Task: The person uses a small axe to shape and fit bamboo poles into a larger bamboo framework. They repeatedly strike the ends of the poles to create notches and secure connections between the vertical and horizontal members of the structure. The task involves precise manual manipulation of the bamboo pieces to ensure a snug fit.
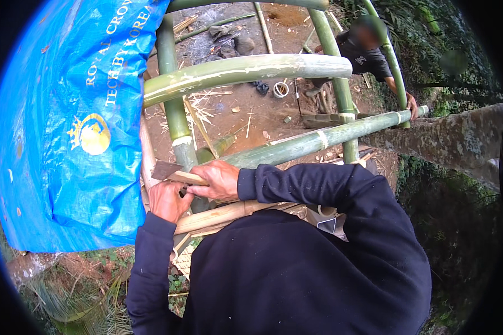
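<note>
My right hand [222, 181] is wrapped round the wooden handle [188, 177] of a tool. Its flat brown metal blade [165, 170] points left, over the edge of the blue tarp; I cannot tell the tool's exact kind. Just below the blade, my left hand [169, 202] is closed, with its fingertips close to my right thumb. What those fingers grip is hidden. Both hands are beside the joint of a green bamboo post [176, 120] and a long green bamboo pole [282, 151]. A pale bamboo pole [223, 215] runs under my forearms.
A blue tarp [44, 184] covers the left side. Thick bamboo rungs [251, 68] cross ahead of me. At the right, a co-worker's hand [412, 106] touches the long pole's far end. Below are a white bucket [280, 90], stones [243, 46] and a tree trunk [458, 134].
</note>
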The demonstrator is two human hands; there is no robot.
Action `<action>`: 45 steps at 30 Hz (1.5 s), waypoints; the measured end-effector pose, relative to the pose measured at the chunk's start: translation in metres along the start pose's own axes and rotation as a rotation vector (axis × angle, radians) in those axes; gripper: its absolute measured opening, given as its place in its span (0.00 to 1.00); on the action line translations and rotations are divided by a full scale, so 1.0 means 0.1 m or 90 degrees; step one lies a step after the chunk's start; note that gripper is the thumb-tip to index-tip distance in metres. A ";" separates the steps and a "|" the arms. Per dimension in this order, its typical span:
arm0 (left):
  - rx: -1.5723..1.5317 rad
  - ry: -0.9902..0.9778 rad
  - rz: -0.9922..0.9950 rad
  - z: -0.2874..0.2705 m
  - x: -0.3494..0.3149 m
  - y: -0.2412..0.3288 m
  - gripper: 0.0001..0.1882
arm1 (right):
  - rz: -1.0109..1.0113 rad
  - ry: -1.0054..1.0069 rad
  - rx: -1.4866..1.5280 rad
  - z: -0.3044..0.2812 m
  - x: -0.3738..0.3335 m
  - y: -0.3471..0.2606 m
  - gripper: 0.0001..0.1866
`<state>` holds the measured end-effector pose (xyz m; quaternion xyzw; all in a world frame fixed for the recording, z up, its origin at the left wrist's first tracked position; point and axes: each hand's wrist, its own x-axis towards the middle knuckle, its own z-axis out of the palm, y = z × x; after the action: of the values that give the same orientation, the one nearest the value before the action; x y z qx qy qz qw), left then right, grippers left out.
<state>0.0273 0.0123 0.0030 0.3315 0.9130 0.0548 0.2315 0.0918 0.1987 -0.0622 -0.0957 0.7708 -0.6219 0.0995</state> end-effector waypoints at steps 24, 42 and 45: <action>-1.634 0.343 -0.528 0.59 -0.16 1.11 0.10 | 0.051 -0.075 -0.081 -0.33 0.01 -0.30 0.13; -1.630 0.491 -0.661 0.72 0.00 0.90 0.10 | 0.101 -0.138 -0.120 -0.03 0.24 -0.20 0.11; -1.626 0.496 -0.666 0.72 -0.01 0.89 0.10 | 0.092 -0.138 -0.121 -0.01 0.24 -0.18 0.11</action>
<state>0.1124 0.0770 -0.0382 -0.5038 0.2585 0.8184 0.0981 0.0691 0.1897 -0.0452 -0.1152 0.8158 -0.5234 0.2171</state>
